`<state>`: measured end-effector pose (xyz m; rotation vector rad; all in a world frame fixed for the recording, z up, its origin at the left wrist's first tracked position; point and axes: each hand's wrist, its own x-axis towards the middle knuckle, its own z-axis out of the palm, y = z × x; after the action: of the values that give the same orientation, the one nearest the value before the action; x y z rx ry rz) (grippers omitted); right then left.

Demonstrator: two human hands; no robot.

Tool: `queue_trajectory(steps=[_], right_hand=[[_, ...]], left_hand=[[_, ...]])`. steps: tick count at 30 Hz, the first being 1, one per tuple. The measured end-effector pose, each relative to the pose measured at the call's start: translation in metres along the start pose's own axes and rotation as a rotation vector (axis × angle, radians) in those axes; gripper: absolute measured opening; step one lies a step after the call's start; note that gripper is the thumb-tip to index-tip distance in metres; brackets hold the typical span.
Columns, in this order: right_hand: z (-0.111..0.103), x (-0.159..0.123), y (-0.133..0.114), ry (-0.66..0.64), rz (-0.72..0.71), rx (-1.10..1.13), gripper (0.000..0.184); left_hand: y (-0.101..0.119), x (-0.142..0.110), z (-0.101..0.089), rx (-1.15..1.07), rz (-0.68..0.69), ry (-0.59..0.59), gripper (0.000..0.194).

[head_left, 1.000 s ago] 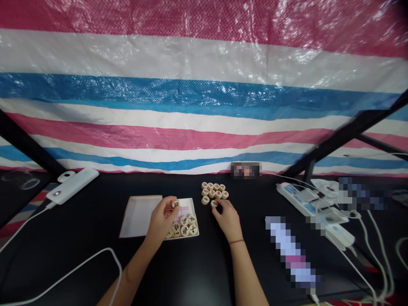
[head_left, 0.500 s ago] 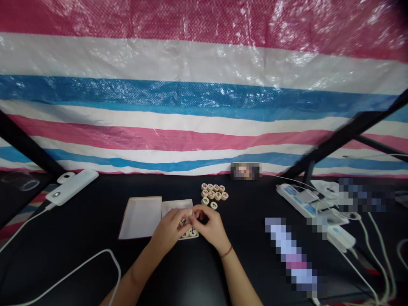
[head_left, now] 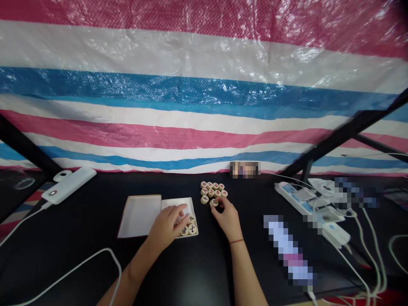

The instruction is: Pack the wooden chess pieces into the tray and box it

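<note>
A round, thick, cream disc (head_left: 214,202) with a black character on its flat upper face is being pinched between the thumb and forefinger of the right grip (head_left: 228,217). The grip is being kept nearly closed, with the disc lying at the fingertips, low over the smooth, black desk (head_left: 197,272). A pale rim is being shown just beneath the disc.

Just beyond the right grip, smooth, round red-marked discs (head_left: 211,192) are being displayed in two close rows, their characters facing upward. A single black-marked disc (head_left: 204,199) is being left to the left of the fingertips, near the rows.

The left grip (head_left: 166,226) is being held partly open, thumb and fingers parted, and no disc is being seen between them. Beneath it, a shallow, rectangular white box (head_left: 195,212) is being partly covered; black-marked discs (head_left: 192,229) are being contained there, to the right of and below the fingers. The number under the hand cannot be told.

To the left of the left grip, a shallow tray (head_left: 140,216) with a matte, pale interior and thin, brownish rim is being placed beside the box. Beyond both grips, a glossy, creased, woven-textured sheet (head_left: 178,89) is being spread in red, white and blue stripes.
</note>
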<state>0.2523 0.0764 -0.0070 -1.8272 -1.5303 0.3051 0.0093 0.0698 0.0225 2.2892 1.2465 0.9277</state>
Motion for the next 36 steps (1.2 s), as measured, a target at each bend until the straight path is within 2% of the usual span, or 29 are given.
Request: queue_trajectory(steps=[18, 23, 25, 28, 30, 32, 36], right_hand=[[0.011, 0.0, -0.002, 0.088, -0.024, -0.015, 0.021], [0.003, -0.003, -0.017, 0.163, -0.094, 0.028, 0.025], [0.001, -0.006, -0.03, 0.092, -0.173, 0.122, 0.025], [0.004, -0.012, -0.05, -0.187, -0.268, 0.264, 0.026], [0.008, -0.016, -0.059, -0.317, -0.274, 0.274, 0.03], [0.012, -0.018, -0.064, -0.364, -0.247, 0.257, 0.034], [0.015, -0.019, -0.064, -0.35, -0.195, 0.24, 0.039]], left_hand=[[-0.001, 0.001, 0.001, 0.042, -0.037, -0.076, 0.027], [-0.001, 0.003, -0.001, 0.119, -0.053, -0.055, 0.025], [0.0, 0.004, -0.002, 0.162, -0.04, -0.074, 0.024], [0.003, 0.005, -0.001, 0.232, 0.007, -0.116, 0.021], [0.004, 0.004, 0.001, 0.264, 0.015, -0.133, 0.022], [0.005, 0.004, 0.002, 0.259, 0.002, -0.136, 0.022], [0.009, 0.002, 0.0, 0.2, 0.002, -0.135, 0.02]])
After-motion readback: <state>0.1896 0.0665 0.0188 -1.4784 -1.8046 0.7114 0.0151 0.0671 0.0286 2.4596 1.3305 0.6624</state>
